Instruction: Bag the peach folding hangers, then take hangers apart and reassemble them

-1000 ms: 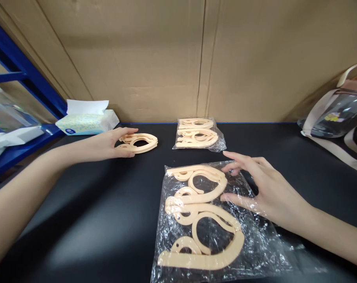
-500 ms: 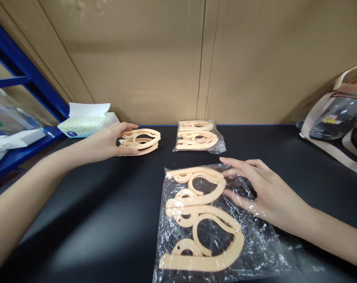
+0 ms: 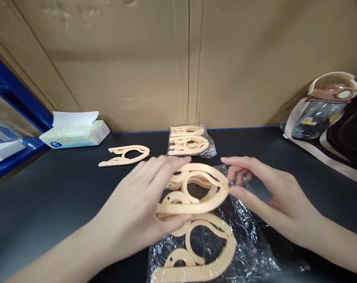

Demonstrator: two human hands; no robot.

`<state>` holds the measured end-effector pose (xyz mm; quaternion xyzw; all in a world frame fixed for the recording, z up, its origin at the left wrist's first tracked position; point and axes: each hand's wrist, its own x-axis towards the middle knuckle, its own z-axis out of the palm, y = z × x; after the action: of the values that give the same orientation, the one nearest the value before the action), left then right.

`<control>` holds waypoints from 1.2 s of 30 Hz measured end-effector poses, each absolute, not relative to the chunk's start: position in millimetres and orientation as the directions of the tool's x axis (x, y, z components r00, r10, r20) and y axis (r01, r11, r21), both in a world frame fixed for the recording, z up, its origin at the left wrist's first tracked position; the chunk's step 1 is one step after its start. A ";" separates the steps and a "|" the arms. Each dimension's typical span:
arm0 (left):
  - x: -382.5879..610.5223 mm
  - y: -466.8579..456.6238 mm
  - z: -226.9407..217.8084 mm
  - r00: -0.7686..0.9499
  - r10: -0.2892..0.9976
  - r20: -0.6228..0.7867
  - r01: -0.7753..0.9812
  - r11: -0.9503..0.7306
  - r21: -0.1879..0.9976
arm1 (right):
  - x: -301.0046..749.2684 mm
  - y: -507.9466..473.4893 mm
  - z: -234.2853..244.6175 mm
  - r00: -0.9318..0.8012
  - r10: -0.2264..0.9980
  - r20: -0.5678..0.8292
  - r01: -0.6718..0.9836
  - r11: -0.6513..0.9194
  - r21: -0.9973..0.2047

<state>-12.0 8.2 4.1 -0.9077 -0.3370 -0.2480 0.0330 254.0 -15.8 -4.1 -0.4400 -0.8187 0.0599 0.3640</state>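
My left hand (image 3: 137, 200) is closed around a beige folding clothes hanger (image 3: 209, 206), fingers on its far side and thumb on the near side. The hanger is over a clear plastic bag (image 3: 249, 251), covering its upper part. Inside that bag lies another folded hanger (image 3: 229, 255), partly hidden by my left hand. My right hand (image 3: 272, 196) is open at the held hanger's rounded end, its thumb and index finger apart. Whether its thumb touches the hanger, I cannot tell. A single folded hanger (image 3: 141, 157) lies on the black table beyond my left hand.
A smaller-looking bagged set of hangers (image 3: 191, 145) lies at the back middle of the black table (image 3: 57, 200). A tissue pack (image 3: 75, 135) is at the back left, beside a blue frame (image 3: 28, 94). At the back right stands a strapped water bottle (image 3: 322, 114) before a cardboard wall (image 3: 122, 70).
My left hand has taken one hanger from the pair at the back left and brought it right and nearer, over the bag. The right hand remains by the bag. The view has shifted slightly.
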 end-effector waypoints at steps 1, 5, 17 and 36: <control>-8.3 3.0 3.5 0.660 0.576 0.482 0.615 -0.783 0.094 | 252.4 -15.3 -2.7 -0.345 0.814 0.468 0.652 0.566 -0.504; -3.0 -4.2 2.1 0.680 0.548 0.487 0.582 -0.807 0.095 | 251.7 -8.7 -2.9 -0.376 0.914 0.155 0.569 0.360 -0.740; -15.4 10.9 -0.9 0.660 0.582 0.474 0.584 -0.795 0.163 | 259.4 1.8 -0.3 -0.413 0.907 -0.075 0.244 0.031 -0.969; 1.9 -7.0 -2.3 0.644 0.554 0.528 0.566 -0.809 0.159 | 246.8 -23.1 -8.3 -0.672 0.561 0.483 0.647 0.762 0.015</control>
<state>1.9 -7.0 -2.3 -0.9065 -0.3088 -0.2877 0.0104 246.8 -23.1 -8.3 -0.3322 -0.9096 -0.0927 0.2316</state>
